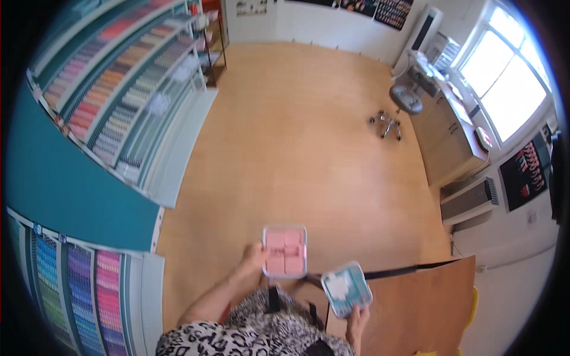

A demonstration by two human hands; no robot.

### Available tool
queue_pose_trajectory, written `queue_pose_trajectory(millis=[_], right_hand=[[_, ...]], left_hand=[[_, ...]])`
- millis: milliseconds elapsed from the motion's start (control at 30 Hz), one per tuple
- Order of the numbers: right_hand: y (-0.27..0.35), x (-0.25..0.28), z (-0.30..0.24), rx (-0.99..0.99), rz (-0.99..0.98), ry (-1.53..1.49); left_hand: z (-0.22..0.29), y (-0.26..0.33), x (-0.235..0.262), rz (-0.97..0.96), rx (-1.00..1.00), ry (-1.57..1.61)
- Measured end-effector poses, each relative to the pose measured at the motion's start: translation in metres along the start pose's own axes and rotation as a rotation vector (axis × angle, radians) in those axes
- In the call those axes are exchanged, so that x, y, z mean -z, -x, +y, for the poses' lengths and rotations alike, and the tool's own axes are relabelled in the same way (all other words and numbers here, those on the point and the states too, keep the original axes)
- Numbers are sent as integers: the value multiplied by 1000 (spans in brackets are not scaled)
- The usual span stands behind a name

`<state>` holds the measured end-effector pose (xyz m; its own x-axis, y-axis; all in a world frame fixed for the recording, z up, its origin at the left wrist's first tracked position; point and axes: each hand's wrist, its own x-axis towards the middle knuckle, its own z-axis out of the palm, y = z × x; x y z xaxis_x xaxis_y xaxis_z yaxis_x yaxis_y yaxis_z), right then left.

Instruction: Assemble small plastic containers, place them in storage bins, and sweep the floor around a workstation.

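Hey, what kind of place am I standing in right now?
Probably a craft or nail-supply shop or studio. Wall racks hold rows of small items sorted by colour, colour charts hang on the far wall, and a stool stands by a counter under the window.

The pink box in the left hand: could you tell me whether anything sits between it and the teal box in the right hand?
Nothing visible does. The clear plastic box of pink blocks in the left hand and the teal-rimmed plastic box in the right hand are apart, with only bare wooden floor showing in the gap.
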<state>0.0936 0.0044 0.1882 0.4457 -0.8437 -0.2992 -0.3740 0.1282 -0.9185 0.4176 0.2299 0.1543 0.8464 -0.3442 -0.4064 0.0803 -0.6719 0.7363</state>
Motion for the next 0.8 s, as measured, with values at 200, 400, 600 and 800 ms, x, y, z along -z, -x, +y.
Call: queue_pose_trajectory(millis=[200,400,600,800], right_hand=[[-78,-114,-112,-51,-251,9],[-165,-192,-130,-123,-406,63],[-265,-263,-166,-109,-503,26],[-369,-340,-218,-80,-578,72]], left_hand=[[21,-63,97,210,8,-24],[21,-119,124,236,170,-110],[33,-184,126,184,202,171],[106,-254,146,86,285,319]])
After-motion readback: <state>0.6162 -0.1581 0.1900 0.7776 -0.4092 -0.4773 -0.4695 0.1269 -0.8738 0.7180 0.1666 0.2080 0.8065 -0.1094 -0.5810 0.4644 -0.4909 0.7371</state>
